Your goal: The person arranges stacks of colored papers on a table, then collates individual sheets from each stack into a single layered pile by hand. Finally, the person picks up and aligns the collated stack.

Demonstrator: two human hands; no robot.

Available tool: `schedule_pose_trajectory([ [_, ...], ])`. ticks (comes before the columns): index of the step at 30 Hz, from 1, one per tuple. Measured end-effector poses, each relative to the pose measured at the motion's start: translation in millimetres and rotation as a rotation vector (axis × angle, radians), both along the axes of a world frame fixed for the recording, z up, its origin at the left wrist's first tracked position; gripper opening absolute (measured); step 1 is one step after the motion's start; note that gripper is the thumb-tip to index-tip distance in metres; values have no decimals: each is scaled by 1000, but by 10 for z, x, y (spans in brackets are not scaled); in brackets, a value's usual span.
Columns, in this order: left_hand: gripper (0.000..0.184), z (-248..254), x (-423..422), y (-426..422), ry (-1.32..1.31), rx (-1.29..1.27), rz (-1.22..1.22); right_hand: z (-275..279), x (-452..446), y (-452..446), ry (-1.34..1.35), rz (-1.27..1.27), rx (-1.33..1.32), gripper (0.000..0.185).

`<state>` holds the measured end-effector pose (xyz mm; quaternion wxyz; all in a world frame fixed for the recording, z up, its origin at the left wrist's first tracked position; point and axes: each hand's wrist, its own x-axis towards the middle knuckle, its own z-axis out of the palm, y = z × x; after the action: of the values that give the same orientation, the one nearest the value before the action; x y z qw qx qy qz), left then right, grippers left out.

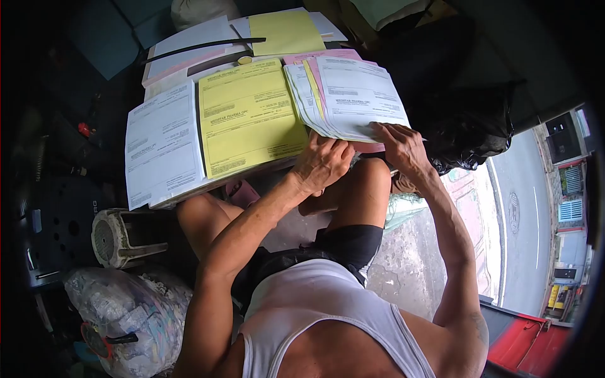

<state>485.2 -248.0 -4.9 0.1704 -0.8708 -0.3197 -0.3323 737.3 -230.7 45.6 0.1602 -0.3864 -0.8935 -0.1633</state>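
A fanned stack of printed forms (365, 110), white on top with yellow and pink sheets showing along its left side, lies at the right of the table. My left hand (324, 160) has its fingers curled on the near-left corner of that stack. At the near-right edge, my right hand (402, 146) pinches the sheets, its fingertips on the top white page. Pink forms (331, 55) show beneath and behind the stack. Beside it sits a pile of yellow forms (252, 135), and further left a pile of white forms (162, 142). My thumbs are mostly hidden.
Behind the piles lie a long black strip (208, 46), a small round yellowish object (244, 60) and a yellow sheet (287, 31). A black plastic bag (469, 126) is at the right. A stool (120, 238) and a filled clear plastic bag (126, 315) stand at the lower left.
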Motion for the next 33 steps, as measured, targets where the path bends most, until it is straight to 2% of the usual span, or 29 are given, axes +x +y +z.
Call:
schedule_pose_trajectory([
  [3, 11, 6, 12, 52, -106, -10, -42, 156, -191, -232, 42, -31, -51, 48],
  [5, 14, 101, -16, 78, -159, 117, -38, 197, -246, -314, 13, -37, -90, 50],
  [7, 18, 164, -65, 60, -167, 90, -39, 149, -261, -305, -25, -31, 21, 49],
  [9, 22, 286, -189, 35, -180, 32, -26, 95, -183, -165, 6, -30, 7, 34],
  [11, 26, 397, -334, 24, -244, 64, 30, 231, -214, -43, 96, -60, 26, 33],
  [13, 27, 490, -493, 44, -690, -91, 38, 530, -240, 71, 129, -69, 51, 32],
  [14, 35, 528, -587, 13, -781, -226, 112, 715, -261, 143, 162, -58, 71, 28],
  [17, 61, 394, -863, 241, -1131, -812, 101, 1362, -371, 236, 264, -121, 11, 16],
  [18, 70, 343, -961, 347, -1193, -912, 61, 1565, -400, 258, 319, -189, -42, 21],
  [19, 70, 395, -1022, 410, -1195, -896, 66, 1733, -422, 289, 373, -256, -96, 27],
  [21, 73, 510, -1166, 518, -1422, -1173, 22, 1953, -473, 389, 593, -227, -102, 39],
  [22, 68, 462, -1252, 645, -1467, -1158, -1, 2024, -438, 496, 636, -154, -147, 49],
  [23, 68, 537, -1365, 700, -1471, -1139, 6, 2099, -472, 544, 729, -85, -287, 50],
  [25, 56, 693, -1628, 736, -1473, -1307, -375, 2068, -525, 663, 823, -4, -453, 51],
  [26, 44, 843, -1734, 642, -1436, -1299, -384, 1997, -541, 722, 870, 29, -575, 51],
  [27, 37, 870, -1810, 616, -1472, -1215, -251, 1874, -570, 783, 913, 60, -700, 51],
  [29, 31, 843, -2011, 618, -1467, -1193, -277, 1414, -643, 934, 986, 96, -814, 49],
  [31, 30, 810, -2179, 567, -1401, -1199, -171, 779, -598, 1180, 1099, 139, -1031, 50],
  [33, 30, 827, -2328, 499, -1333, -1204, -64, 482, -800, 1116, 1205, 126, -1183, 50],
])
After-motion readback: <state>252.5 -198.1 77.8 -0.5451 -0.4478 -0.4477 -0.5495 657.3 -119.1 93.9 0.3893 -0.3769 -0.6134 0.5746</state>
